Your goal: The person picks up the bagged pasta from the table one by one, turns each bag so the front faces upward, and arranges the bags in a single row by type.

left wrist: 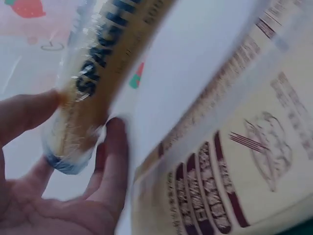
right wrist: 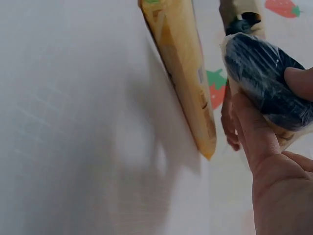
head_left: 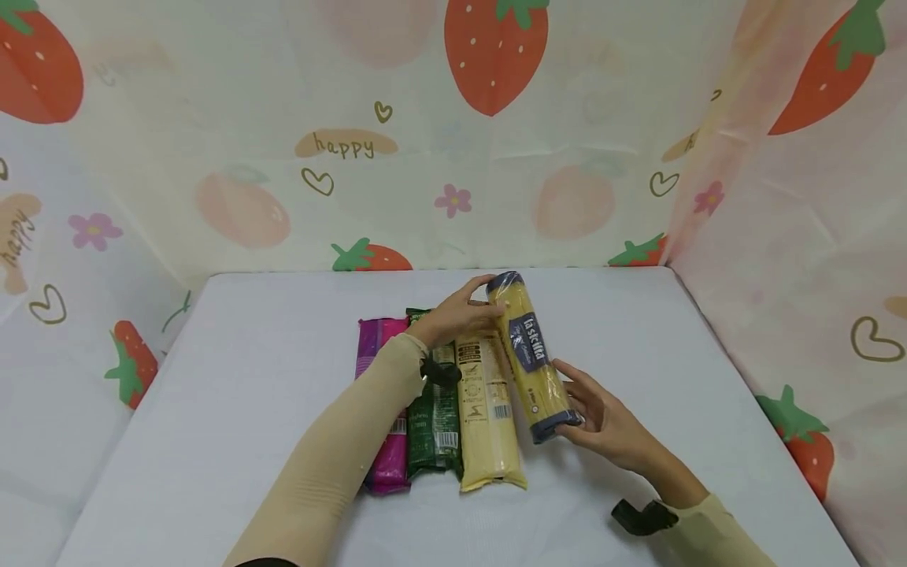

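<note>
You held the long yellow spaghetti packet with the dark blue label (head_left: 527, 354) by both ends, your left hand (head_left: 460, 311) curled round its far end and your right hand (head_left: 602, 417) pinching its near, dark-wrapped end between thumb and fingers. The step in hand looked like setting this packet beside the row on the white table (head_left: 241, 378): a magenta packet (head_left: 386, 465), a dark green packet (head_left: 432, 429) and a pale yellow packet with a barcode (head_left: 485, 409), lying side by side. The spaghetti packet sat tilted, just right of the pale one and seemingly a little off the table. Laying it down would, I judge, call for swinging its near end leftward until it ran parallel, then lowering both ends together.
</note>
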A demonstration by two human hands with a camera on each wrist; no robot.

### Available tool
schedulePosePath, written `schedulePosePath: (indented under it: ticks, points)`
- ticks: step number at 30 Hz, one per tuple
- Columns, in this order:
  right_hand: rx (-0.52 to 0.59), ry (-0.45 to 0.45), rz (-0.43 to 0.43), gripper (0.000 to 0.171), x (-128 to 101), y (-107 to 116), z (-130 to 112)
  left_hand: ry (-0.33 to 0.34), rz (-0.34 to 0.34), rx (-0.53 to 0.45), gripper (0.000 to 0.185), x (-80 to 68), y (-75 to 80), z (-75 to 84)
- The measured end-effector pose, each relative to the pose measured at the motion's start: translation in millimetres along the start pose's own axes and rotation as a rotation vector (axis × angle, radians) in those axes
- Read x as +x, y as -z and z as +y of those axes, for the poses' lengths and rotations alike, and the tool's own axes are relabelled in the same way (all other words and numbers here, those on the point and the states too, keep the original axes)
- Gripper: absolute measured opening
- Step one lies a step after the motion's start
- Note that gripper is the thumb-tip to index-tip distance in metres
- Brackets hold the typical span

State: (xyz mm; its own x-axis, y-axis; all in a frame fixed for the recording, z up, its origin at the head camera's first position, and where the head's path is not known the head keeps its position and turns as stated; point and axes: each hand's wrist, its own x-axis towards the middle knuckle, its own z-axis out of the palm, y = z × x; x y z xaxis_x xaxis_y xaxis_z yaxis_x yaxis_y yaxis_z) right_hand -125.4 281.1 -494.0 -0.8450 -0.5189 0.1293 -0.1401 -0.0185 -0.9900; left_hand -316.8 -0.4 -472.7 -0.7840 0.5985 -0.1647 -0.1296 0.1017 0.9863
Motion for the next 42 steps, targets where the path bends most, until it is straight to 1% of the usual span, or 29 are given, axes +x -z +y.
schedulePosePath:
  ticks: [2, 3, 6, 8, 12, 16, 20, 23, 26, 32, 35, 39, 42]
  points:
    - [-0.001, -0.005, 0.006, 0.099, -0.9, 0.6, 1.1, 0.015, -0.042, -0.063, 0.087, 2.7, -1.4, 2.8]
    - [-0.004, -0.01, 0.014, 0.099, -1.2, 0.8, 1.4, 0.017, -0.051, -0.075, 0.089, 4.1, -2.6, 3.6]
    - [-0.049, -0.032, 0.053, 0.099, -1.2, 1.3, 0.8, 0.003, -0.047, -0.075, 0.09, 8.4, -8.1, 3.3]
    - [-0.119, -0.057, 0.094, 0.098, -0.7, 1.2, -0.4, -0.015, -0.018, -0.063, 0.09, 10.7, -13.5, 1.5]
    - [-0.253, -0.119, 0.15, 0.094, 0.1, 2.1, -2.9, -0.025, 0.07, -0.027, 0.085, 11.0, -26.2, -3.0]
    - [-0.302, -0.155, 0.151, 0.092, 0.3, 5.1, -3.7, -0.029, 0.13, 0.009, 0.079, 12.7, -36.5, -7.3]
    - [-0.338, -0.173, 0.144, 0.09, 0.5, 9.4, -2.2, -0.027, 0.151, 0.066, 0.076, 17.6, -43.0, -10.9]
    - [-0.328, -0.191, 0.144, 0.09, 1.0, 12.2, -0.4, -0.015, 0.159, 0.113, 0.075, 20.9, -46.3, -13.7]
    - [-0.315, -0.213, 0.146, 0.089, 1.3, 15.0, 0.9, -0.012, 0.157, 0.135, 0.073, 23.7, -49.7, -15.9]
    - [-0.363, -0.262, 0.171, 0.086, 3.4, 21.9, 0.2, -0.013, 0.134, 0.179, 0.071, 28.8, -57.6, -17.2]
    - [-0.375, -0.287, 0.189, 0.085, 5.8, 26.2, 0.4, -0.001, 0.13, 0.177, 0.072, 33.6, -60.3, -18.9]
    - [-0.377, -0.289, 0.205, 0.084, 9.2, 31.8, 3.2, 0.02, 0.131, 0.154, 0.073, 40.5, -62.0, -19.9]
    - [-0.379, -0.285, 0.219, 0.082, 10.4, 34.8, 5.3, 0.04, 0.107, 0.155, 0.076, 44.4, -63.5, -18.7]
